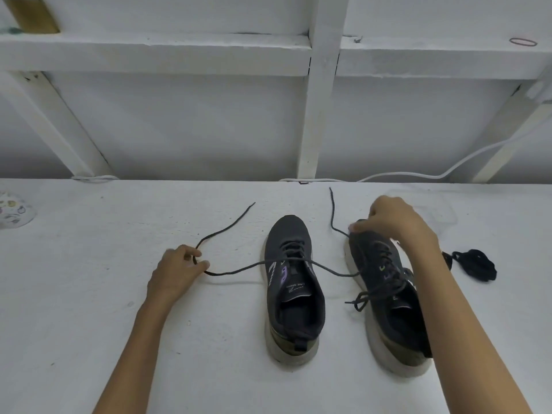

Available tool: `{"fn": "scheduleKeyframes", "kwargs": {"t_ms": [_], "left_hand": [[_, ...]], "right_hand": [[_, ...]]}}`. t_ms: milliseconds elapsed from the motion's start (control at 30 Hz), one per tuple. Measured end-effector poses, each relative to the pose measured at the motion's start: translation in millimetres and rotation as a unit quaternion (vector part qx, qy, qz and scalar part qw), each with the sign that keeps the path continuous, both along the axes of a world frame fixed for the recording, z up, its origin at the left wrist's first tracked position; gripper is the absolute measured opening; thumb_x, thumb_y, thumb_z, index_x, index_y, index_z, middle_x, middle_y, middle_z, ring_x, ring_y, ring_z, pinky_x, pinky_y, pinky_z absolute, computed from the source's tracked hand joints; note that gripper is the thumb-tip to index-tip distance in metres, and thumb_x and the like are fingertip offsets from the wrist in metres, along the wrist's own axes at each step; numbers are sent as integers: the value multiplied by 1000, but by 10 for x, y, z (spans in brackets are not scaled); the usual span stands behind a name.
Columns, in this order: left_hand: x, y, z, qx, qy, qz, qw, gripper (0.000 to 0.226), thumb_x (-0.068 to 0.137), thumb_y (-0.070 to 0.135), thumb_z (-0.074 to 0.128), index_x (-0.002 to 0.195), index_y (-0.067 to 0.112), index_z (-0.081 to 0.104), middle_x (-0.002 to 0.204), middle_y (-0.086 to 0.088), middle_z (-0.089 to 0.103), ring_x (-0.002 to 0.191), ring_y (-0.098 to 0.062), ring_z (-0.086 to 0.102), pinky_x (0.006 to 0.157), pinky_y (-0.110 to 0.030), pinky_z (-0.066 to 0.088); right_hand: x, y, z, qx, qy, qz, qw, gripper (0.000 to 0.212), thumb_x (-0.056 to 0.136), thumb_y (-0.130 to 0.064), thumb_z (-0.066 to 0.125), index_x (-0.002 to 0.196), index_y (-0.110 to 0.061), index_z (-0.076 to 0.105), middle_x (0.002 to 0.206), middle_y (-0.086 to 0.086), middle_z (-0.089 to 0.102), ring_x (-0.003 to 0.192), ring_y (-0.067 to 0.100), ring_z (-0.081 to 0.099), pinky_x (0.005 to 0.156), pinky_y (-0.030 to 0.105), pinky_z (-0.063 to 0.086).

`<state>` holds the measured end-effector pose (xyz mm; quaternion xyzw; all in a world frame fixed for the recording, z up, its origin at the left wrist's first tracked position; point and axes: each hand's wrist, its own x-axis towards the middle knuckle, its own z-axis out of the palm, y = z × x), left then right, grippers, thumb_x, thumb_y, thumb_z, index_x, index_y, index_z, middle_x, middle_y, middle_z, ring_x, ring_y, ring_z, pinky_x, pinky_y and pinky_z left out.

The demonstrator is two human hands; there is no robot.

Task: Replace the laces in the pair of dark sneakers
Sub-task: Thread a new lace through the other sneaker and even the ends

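Two dark sneakers with white soles stand side by side on the white table, toes away from me: the left sneaker (pixel 294 289) and the right sneaker (pixel 385 294). A dark lace (pixel 236 270) runs from the left sneaker's eyelets out to the left, where my left hand (pixel 176 271) pinches it; its free end lies further back. The lace's other side crosses to the right sneaker, and another end curves up behind that shoe. My right hand (pixel 397 224) grips the toe of the right sneaker. A bundled black lace (pixel 475 264) lies to the right.
The white table (pixel 89 294) ends at a back edge below white wooden framing. A white cable (pixel 418 174) runs along that edge at the right. A small patterned object (pixel 12 210) sits at the far left.
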<state>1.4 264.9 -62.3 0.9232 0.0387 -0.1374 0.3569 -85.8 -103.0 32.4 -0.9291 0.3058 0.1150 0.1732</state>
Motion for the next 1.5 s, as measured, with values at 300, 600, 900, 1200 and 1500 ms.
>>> {"fn": "scheduleKeyframes", "kwargs": {"t_ms": [300, 600, 900, 1200, 1500], "left_hand": [[839, -805, 47, 89, -150, -183, 968, 51, 93, 33, 59, 141, 23, 43, 154, -5, 30, 141, -27, 28, 109, -46, 29], [954, -1121, -403, 205, -252, -209, 922, 30, 100, 16, 44, 126, 9, 58, 129, -7, 56, 115, -25, 51, 88, -37, 42], [683, -1012, 164, -229, -143, -70, 960, 27, 98, 6, 47, 118, 18, 62, 93, -6, 65, 73, -15, 65, 72, -25, 53], [-297, -785, 333, -326, -35, -173, 929, 10, 91, 19, 65, 88, 13, 73, 69, 16, 62, 63, 4, 50, 63, -6, 37], [-603, -778, 189, -334, -6, -101, 937, 7, 84, 21, 72, 83, 17, 78, 68, 13, 68, 64, 1, 55, 66, -8, 41]], "right_hand": [[1094, 5, -538, 26, -35, 97, 994, 45, 95, -26, 53, 140, -23, 47, 144, 11, 45, 126, 30, 47, 98, 40, 43], [1178, 13, -1207, -72, -157, 33, 985, 17, 90, -1, 47, 88, 5, 63, 97, 16, 65, 88, 34, 58, 67, 34, 42], [898, 447, -21, 320, -504, -24, 802, 17, 87, 2, 62, 97, -7, 72, 71, 6, 65, 59, 16, 62, 63, 26, 52], [-464, 839, -200, 357, -271, 66, 891, 10, 84, 0, 70, 80, -8, 75, 53, -4, 63, 45, 6, 51, 49, 21, 40], [-531, 844, -551, 301, -262, 23, 917, 13, 81, -4, 74, 74, -15, 75, 55, -14, 66, 49, 2, 56, 50, 10, 40]]}}
